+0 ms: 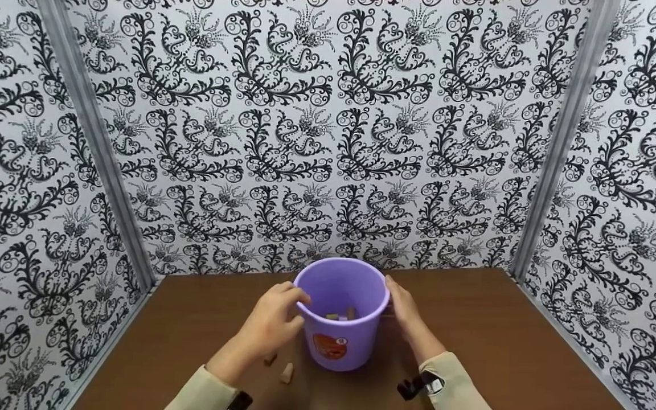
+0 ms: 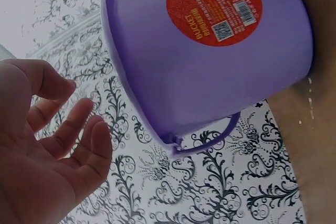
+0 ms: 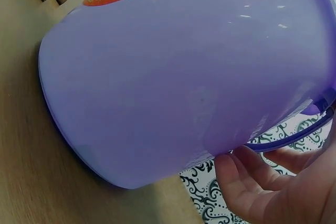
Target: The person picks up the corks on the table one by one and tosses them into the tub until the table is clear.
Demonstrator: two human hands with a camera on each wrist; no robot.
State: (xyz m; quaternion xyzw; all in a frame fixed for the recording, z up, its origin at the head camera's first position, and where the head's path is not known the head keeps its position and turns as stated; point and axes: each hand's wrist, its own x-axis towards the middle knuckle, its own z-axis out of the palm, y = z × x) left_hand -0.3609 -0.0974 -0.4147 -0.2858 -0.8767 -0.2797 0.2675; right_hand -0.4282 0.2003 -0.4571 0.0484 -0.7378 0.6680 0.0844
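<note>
A purple plastic bucket (image 1: 342,341) with a red and orange sticker stands upright on the table between both hands. Small yellowish, pale and brown pieces (image 1: 351,312) lie at its bottom, partly hidden by the front wall. My left hand (image 1: 271,319) is at the left of the rim; its loosely bent fingers (image 2: 84,119) hold nothing in the left wrist view. On the other side, my right hand (image 1: 405,304) rests along the outer wall. Its fingertips (image 3: 227,169) touch the bucket close to the hanging purple handle (image 3: 294,139).
Two corks, a lighter cork (image 1: 287,373) and a darker cork (image 1: 271,359), lie on the brown table (image 1: 476,330) left of the bucket. Patterned black-and-white walls (image 1: 333,142) enclose the back and sides, with grey posts (image 1: 97,136) at the corners.
</note>
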